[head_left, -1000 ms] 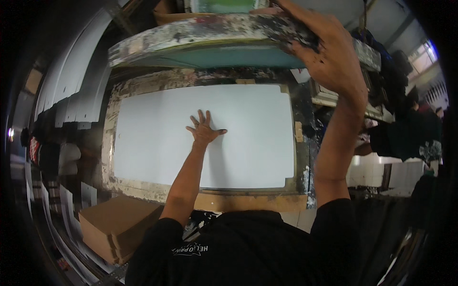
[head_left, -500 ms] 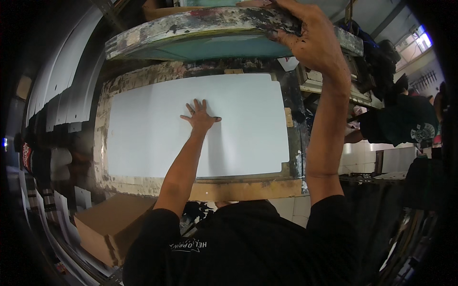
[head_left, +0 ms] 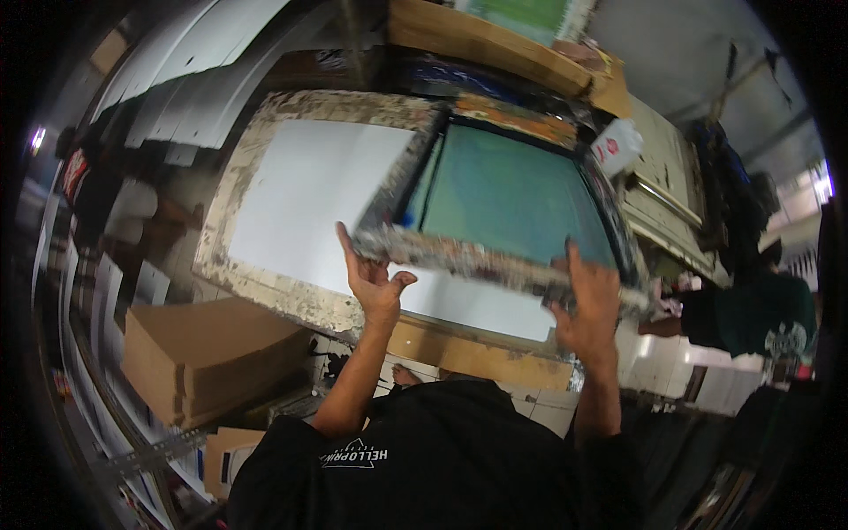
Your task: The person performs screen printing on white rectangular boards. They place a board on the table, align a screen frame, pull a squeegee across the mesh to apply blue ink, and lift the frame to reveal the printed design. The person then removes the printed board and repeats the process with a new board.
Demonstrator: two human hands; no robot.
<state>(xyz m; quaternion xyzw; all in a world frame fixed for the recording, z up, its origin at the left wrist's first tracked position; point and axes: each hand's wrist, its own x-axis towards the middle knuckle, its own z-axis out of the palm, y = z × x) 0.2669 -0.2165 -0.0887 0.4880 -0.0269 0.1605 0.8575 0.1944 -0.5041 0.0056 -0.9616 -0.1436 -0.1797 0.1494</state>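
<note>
A screen printing frame [head_left: 521, 274], with paint-smeared wooden sides and a blue-green mesh [head_left: 512, 194], is tilted above the right part of a white sheet [head_left: 305, 194]. The sheet lies on a stained printing board [head_left: 230, 221]. My right hand [head_left: 592, 305] grips the frame's near side towards its right end, index finger stretched over the edge. At the near left corner is my left hand [head_left: 378, 287], its index finger and thumb spread apart, touching or almost touching the wood. Some of its fingers are partly hidden at the corner.
Stacked brown cardboard [head_left: 212, 353] stands at the lower left. Behind the frame is a wooden beam [head_left: 486, 44], with a white plastic container [head_left: 617, 146] to its right. White sheets hang on a rack [head_left: 185, 71] at the left. Another person [head_left: 751, 305] is at the right.
The frame has come down from upright at the far side over the sheet. My left hand has left the sheet for the frame's corner; my right hand has come nearer with the frame.
</note>
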